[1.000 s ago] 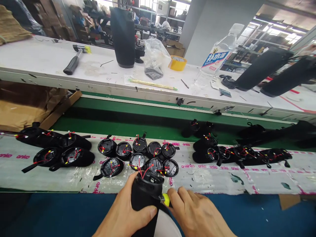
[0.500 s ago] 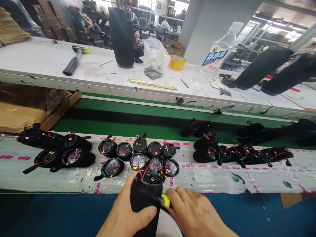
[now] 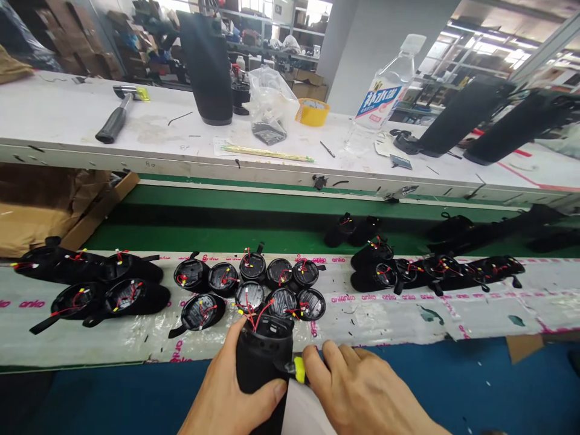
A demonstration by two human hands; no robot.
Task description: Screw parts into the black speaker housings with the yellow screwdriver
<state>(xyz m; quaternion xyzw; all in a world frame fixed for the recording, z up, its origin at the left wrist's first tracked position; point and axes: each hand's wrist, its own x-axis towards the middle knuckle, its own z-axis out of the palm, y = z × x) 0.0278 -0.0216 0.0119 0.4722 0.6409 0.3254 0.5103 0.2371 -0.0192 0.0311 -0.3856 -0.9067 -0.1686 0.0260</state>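
My left hand (image 3: pixel 231 386) is wrapped round a black fabric-covered speaker cylinder (image 3: pixel 260 368), its thumb pressed on the near side. The cylinder's open top faces away from me, and red wires with small connectors rise from it. In my closed right hand (image 3: pixel 357 386) is a hand tool with a yellow front end (image 3: pixel 299 369) and a thin grey tip. That tip touches the cylinder's right side just below the black rim; the tool's handle is hidden by my fingers. A white rounded surface (image 3: pixel 304 411) shows below, between my hands.
Several similar wired cylinders (image 3: pixel 222 278) stand on the plastic-covered surface (image 3: pixel 362 326) ahead, with more at left and right. The raised white shelf (image 3: pixel 172 133) bears a hammer (image 3: pixel 118 115), a plastic bottle (image 3: pixel 385 90), yellow tape (image 3: pixel 312 112) and a bagged part (image 3: pixel 272 109). A cardboard box (image 3: pixel 109 205) sits at left.
The view has shifted slightly, so the bench things appear farther left. Both hands keep their hold; the tool's tip stays at the cylinder's side, with the yellow end turned a little.
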